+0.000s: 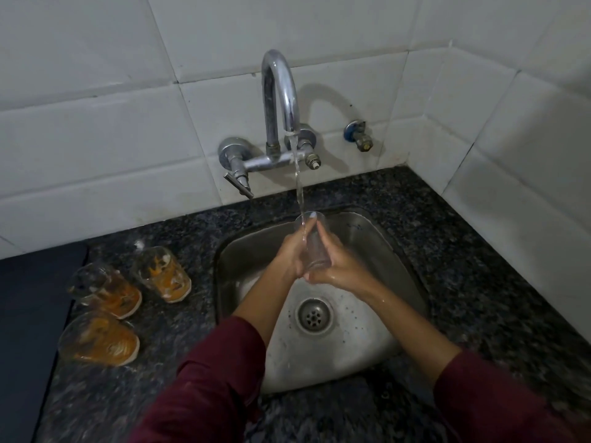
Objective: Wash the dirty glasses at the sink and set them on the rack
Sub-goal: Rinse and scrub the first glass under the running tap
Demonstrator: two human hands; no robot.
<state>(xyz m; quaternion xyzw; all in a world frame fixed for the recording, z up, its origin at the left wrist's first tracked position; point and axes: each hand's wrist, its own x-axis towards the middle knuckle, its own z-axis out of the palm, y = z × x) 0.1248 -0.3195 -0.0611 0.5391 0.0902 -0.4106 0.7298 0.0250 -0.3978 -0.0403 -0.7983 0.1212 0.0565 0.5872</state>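
Note:
A clear glass (315,243) is held upright over the steel sink (377,244), right under the running stream from the tap (281,91). Water falls into its open mouth. My left hand (292,254) wraps the glass from the left and my right hand (335,265) wraps it from the right and below. Three dirty glasses with orange residue stand on the counter left of the sink: one at the back (163,273), one in the middle (105,290), one nearest me (99,338).
Dark speckled granite counter (463,251) surrounds the sink. A dark flat board or mat (28,314) lies at the far left. A small blue-collared valve (359,135) sticks out of the tiled wall. The sink drain (315,314) sits below my hands.

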